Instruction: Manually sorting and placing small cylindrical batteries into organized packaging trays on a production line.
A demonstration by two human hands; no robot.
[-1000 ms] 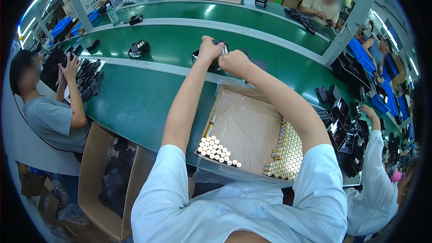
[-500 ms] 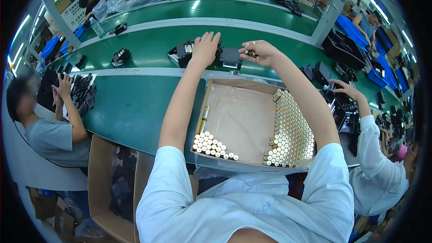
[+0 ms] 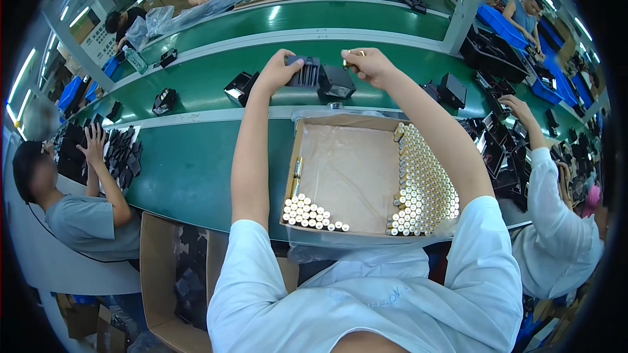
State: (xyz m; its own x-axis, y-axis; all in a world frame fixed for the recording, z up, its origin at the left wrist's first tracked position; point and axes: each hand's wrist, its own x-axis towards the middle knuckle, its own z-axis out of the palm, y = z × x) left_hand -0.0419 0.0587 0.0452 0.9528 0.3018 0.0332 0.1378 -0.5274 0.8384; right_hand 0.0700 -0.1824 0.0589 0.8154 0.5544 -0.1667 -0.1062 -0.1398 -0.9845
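Observation:
My left hand (image 3: 278,72) is closed around the edge of a black ribbed plastic housing (image 3: 305,73) on the green belt. My right hand (image 3: 371,67) pinches small gold-ended batteries (image 3: 345,60), just right of that housing. Between the hands lies another black boxy housing (image 3: 336,84), beside the ribbed one. Left of my left hand, a black case (image 3: 241,87) sits tilted at the belt's edge. Close to me, a cardboard box (image 3: 292,157) holds upright batteries (image 3: 418,176) packed along its right side, with a smaller group (image 3: 307,212) at its near left corner.
Co-workers sit at left and right; one person's hand (image 3: 520,111) reaches over piled black housings (image 3: 500,150). Another black case (image 3: 165,100) lies on the belt at left. A cardboard carton (image 3: 157,274) with black parts stands below the table. A metal post (image 3: 463,13) rises at right.
My left hand has left the battery-filled black case, which now lies apart to its left, and has taken hold of the ribbed housing. My right hand has moved slightly left, keeping the batteries.

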